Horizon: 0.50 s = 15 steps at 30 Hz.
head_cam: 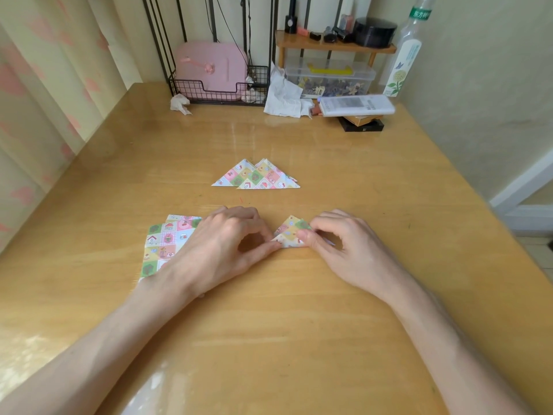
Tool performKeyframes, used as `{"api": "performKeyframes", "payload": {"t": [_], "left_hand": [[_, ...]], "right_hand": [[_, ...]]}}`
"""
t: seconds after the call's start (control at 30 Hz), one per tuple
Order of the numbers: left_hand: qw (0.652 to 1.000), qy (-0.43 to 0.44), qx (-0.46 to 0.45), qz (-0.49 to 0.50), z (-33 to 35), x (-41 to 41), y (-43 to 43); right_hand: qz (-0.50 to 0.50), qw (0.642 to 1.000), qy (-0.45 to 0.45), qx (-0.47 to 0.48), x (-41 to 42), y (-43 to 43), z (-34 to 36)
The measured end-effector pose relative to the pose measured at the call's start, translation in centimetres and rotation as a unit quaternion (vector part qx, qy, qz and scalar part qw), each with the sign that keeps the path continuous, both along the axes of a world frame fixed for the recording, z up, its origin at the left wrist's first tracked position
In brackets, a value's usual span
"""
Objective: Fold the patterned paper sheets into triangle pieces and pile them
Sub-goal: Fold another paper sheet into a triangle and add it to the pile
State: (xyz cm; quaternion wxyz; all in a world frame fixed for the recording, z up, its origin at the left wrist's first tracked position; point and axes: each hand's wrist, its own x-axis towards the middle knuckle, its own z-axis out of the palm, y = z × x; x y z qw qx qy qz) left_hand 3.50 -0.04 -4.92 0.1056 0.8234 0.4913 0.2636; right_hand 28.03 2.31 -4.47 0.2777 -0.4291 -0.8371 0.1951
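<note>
Both hands pinch a small folded triangle (289, 233) on the table (299, 310): left hand (223, 250) its left corner, right hand (338, 244) its right. Finished triangles (256, 176) lie farther off; unfolded sheets (166, 244) sit left

1. At your table's (299, 139) far edge, a black wire basket (209, 88) holds a pink case (209, 65); a crumpled tissue (180, 103) lies just beside it.
2. On your right, a white remote (356, 104) rests on a dark box (363, 126).
3. A clear bottle (404, 55) stands by the wall.

Folded triangles (256, 176) lie behind hands; flat sheets (163, 244) left.
</note>
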Motion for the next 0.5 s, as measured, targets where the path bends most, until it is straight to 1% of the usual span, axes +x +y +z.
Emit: {"api": "performKeyframes", "payload": {"t": [0.2, 0.3, 0.43, 0.5], "left_hand": [[0.999, -0.02, -0.019, 0.046, -0.6, 0.6, 0.0], [0.997, -0.016, -0.022, 0.072, -0.8, 0.9, -0.1], [0.994, 0.03, 0.004, 0.11, -1.0, 1.8, -0.3], [0.991, 0.036, 0.005, 0.128, -1.0, 2.0, -0.3]], "right_hand": [[-0.073, 0.99, 0.078, -0.088, -1.4, 0.7, -1.2], [-0.101, 0.988, 0.076, -0.09, -1.8, 0.9, -1.6], [-0.117, 0.988, 0.068, -0.075, -2.1, 0.9, -1.8], [-0.118, 0.989, 0.065, -0.063, -2.2, 0.9, -1.8]]}}
